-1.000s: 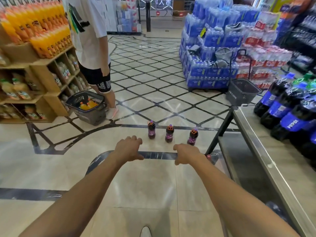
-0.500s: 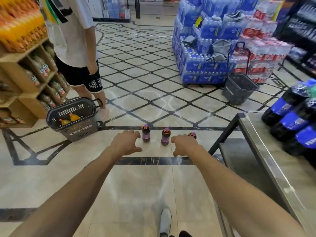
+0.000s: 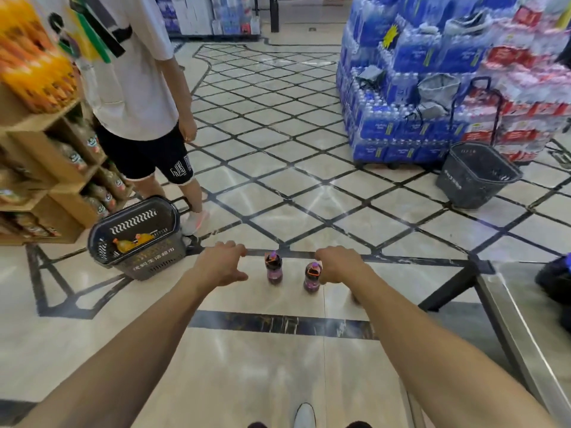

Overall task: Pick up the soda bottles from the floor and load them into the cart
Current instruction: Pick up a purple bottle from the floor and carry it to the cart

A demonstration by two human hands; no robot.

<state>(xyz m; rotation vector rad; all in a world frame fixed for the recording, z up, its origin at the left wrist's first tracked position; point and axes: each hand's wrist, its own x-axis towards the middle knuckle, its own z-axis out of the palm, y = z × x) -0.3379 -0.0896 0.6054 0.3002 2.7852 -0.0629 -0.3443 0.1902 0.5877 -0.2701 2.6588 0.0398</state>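
Observation:
Two small dark-purple soda bottles with orange-marked caps stand upright on the tiled floor, the left bottle (image 3: pixel 273 269) and the right bottle (image 3: pixel 312 278). A third is almost wholly hidden behind my right forearm. My left hand (image 3: pixel 224 263) hovers palm down just left of the left bottle, fingers apart, holding nothing. My right hand (image 3: pixel 338 263) hangs with fingers curled down, its thumb right beside the right bottle's cap; I see no grip on it. A dark rolling basket cart (image 3: pixel 154 264) stands on the floor to the left, with an orange bottle inside.
A person in a white shirt and black shorts (image 3: pixel 139 118) stands behind the left cart, beside a wooden drinks shelf (image 3: pixel 46 156). A second dark basket (image 3: pixel 477 180) sits far right by stacked water packs (image 3: pixel 401 118). A metal-edged platform (image 3: pixel 506 319) borders my right.
I have stepped closer and both hands have reached forward to the bottles. The rightmost bottle has slipped out of sight behind my right arm.

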